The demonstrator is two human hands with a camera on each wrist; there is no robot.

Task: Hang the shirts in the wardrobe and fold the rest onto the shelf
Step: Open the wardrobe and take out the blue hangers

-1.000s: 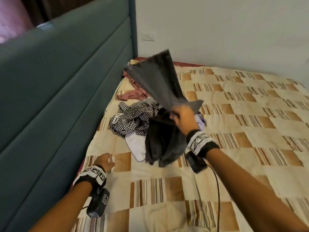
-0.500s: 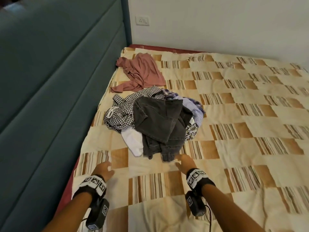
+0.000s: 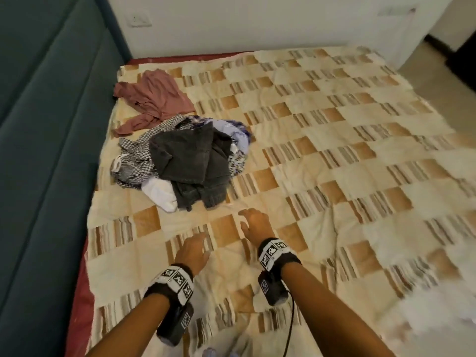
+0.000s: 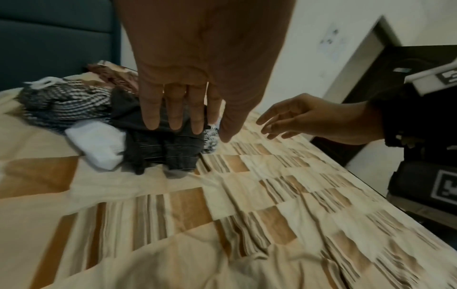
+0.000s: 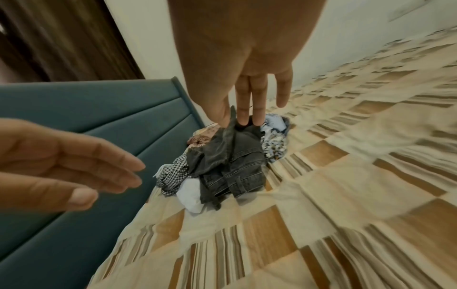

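A pile of clothes lies on the bed near the headboard. On top are dark grey jeans [image 3: 192,162] [image 4: 158,150] [image 5: 232,166]. Under them sit a black-and-white checked garment [image 3: 134,158] [image 4: 66,105], a white garment [image 3: 161,194] [image 4: 99,144] and a blue patterned shirt [image 3: 238,135] [image 5: 274,140]. A pink shirt [image 3: 154,99] lies apart, further back. My left hand [image 3: 195,249] [image 4: 188,117] and right hand [image 3: 253,222] [image 5: 252,109] hover over the quilt in front of the pile, fingers straight, holding nothing.
The checked beige-and-brown quilt [image 3: 334,163] covers the bed. A teal padded headboard [image 3: 51,150] runs along the left. A white wall [image 3: 257,21] stands behind the bed, and floor with a dark doorway [image 3: 458,52] shows at far right.
A second ago my right hand held the grey jeans up; they have dropped onto the pile. Both hands have pulled back toward me, the left one moving right, and are empty.
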